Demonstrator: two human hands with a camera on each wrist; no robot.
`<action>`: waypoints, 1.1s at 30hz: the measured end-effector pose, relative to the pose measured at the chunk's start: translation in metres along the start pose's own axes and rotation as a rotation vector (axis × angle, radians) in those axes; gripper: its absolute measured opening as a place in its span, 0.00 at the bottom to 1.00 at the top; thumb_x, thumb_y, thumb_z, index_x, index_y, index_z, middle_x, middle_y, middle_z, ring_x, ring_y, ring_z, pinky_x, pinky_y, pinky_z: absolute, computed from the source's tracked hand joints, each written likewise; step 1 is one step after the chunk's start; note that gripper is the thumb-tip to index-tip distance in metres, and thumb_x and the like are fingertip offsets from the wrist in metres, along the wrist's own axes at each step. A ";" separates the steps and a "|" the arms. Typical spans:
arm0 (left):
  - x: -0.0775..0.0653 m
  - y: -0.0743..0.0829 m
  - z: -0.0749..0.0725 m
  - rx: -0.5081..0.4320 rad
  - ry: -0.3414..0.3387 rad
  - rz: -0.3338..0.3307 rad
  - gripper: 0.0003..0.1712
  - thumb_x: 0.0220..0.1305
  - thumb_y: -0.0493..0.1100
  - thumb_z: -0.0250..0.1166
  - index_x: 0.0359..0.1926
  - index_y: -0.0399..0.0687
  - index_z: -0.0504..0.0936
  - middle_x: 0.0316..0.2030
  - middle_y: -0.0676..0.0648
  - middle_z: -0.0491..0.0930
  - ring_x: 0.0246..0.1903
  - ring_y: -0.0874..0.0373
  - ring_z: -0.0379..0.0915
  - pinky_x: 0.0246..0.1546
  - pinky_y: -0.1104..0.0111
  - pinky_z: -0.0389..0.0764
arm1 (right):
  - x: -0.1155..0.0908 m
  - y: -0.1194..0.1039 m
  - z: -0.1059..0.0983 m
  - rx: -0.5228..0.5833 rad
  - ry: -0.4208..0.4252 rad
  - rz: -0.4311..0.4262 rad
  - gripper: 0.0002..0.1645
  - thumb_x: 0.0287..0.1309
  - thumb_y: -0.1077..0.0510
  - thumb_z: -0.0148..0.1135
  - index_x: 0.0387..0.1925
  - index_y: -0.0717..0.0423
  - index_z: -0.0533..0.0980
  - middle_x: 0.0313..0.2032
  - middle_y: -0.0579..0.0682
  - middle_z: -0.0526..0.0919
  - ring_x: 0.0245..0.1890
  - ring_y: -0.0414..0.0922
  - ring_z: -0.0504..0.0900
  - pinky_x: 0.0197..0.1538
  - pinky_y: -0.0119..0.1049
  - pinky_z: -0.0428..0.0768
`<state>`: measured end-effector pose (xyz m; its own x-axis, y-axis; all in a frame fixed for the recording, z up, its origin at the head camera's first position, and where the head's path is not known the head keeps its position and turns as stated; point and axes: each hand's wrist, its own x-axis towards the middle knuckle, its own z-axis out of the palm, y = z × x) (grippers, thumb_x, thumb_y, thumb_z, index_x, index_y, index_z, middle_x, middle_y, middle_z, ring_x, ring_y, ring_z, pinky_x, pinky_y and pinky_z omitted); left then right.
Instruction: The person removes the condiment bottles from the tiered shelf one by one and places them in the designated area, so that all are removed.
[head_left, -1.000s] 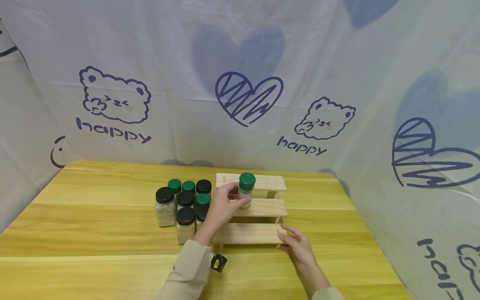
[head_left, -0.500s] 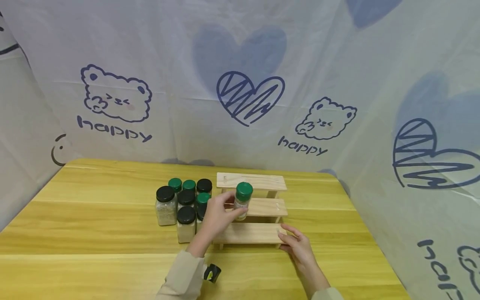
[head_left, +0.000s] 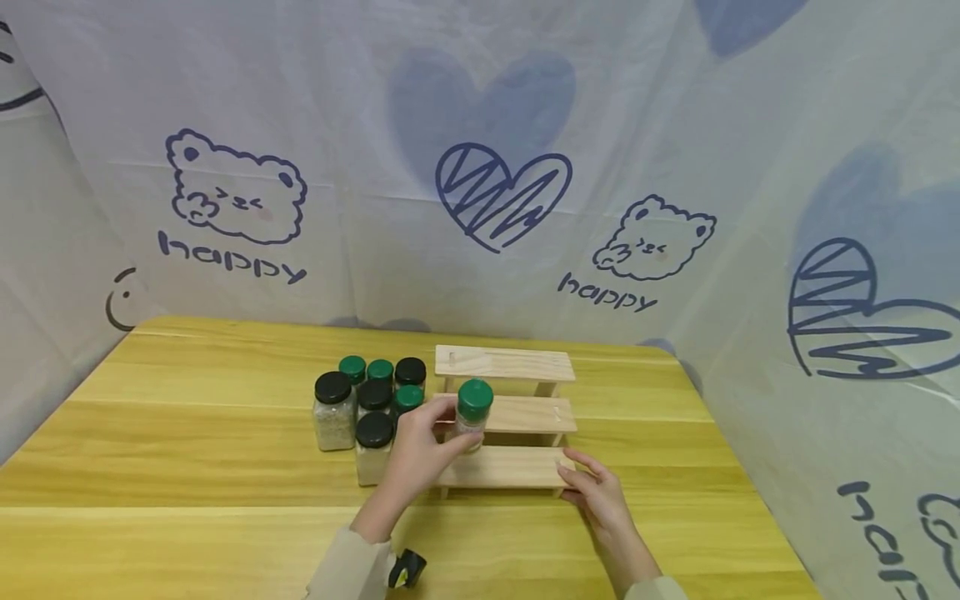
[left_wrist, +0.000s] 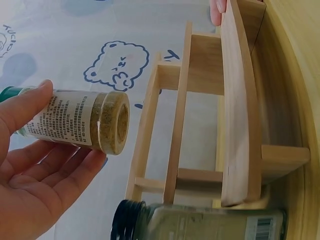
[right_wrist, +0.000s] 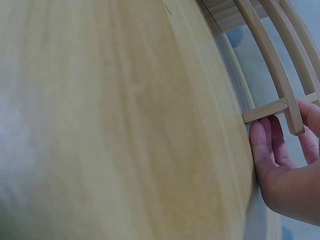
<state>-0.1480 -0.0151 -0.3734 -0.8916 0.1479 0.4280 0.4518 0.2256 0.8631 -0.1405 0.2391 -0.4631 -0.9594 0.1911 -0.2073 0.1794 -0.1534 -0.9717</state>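
Note:
My left hand (head_left: 417, 452) holds a clear spice jar (head_left: 474, 403) with a green lid between thumb and fingers. In the head view, the jar overlaps the left part of a three-tier wooden rack (head_left: 504, 467). The left wrist view shows the labelled jar (left_wrist: 65, 117) lying sideways in that picture, its base pointing at the rack and apart from it. A brownish-green seasoning shows through the base. My right hand (head_left: 600, 492) grips the right end of the lowest tier; in the right wrist view its fingers (right_wrist: 260, 142) lie beside the rack's leg.
Left of the rack stands a cluster of spice jars with black lids (head_left: 333, 388) and green lids (head_left: 352, 368). One black-lidded jar (left_wrist: 210, 222) is close to the rack's lower tier. A printed cloth (head_left: 360, 200) hangs behind the wooden table (head_left: 187, 467).
My left hand has drawn the green-lidded jar from over the upper tiers toward the front left, lower in the head view. My right hand has stayed at the rack's end.

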 end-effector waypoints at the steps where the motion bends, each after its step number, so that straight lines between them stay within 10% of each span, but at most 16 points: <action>1: -0.001 0.000 -0.002 -0.014 0.002 -0.001 0.17 0.45 0.34 0.71 0.40 0.45 0.80 0.35 0.50 0.79 0.36 0.58 0.75 0.36 0.67 0.79 | 0.000 0.000 0.000 0.000 0.000 -0.002 0.24 0.52 0.72 0.56 0.52 0.72 0.68 0.26 0.52 0.81 0.25 0.44 0.79 0.30 0.33 0.80; 33: -0.039 0.001 -0.058 0.017 -0.007 -0.043 0.18 0.42 0.37 0.73 0.38 0.44 0.81 0.35 0.51 0.79 0.37 0.57 0.76 0.38 0.69 0.78 | 0.000 0.001 0.000 0.001 -0.001 0.021 0.25 0.52 0.71 0.57 0.54 0.70 0.67 0.25 0.51 0.81 0.23 0.42 0.79 0.30 0.32 0.80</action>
<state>-0.1141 -0.0760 -0.3737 -0.9099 0.1441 0.3889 0.4137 0.2483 0.8759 -0.1406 0.2392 -0.4639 -0.9556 0.1872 -0.2276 0.1993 -0.1587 -0.9670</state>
